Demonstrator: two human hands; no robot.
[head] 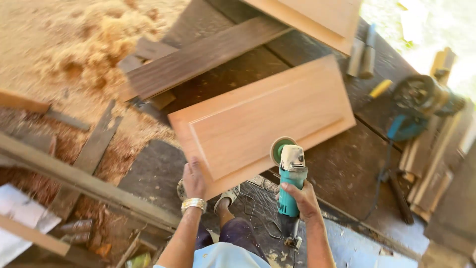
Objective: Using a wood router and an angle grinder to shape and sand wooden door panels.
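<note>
A light wooden cabinet door panel (pixel 263 116) with a raised centre lies slanted on a dark workbench (pixel 347 168). My left hand (pixel 194 179), with a silver bracelet at the wrist, presses on the panel's near corner. My right hand (pixel 300 198) grips the teal body of an angle grinder (pixel 290 173). The grinder's round disc sits against the panel's near edge.
Another light panel (pixel 317 17) lies at the top. A dark plank (pixel 198 57) crosses the bench's far left. A teal power tool (pixel 416 106) rests at the right beside stacked wood strips. Sawdust (pixel 94 44) and loose boards cover the floor on the left. My sandalled foot (pixel 225 196) shows below.
</note>
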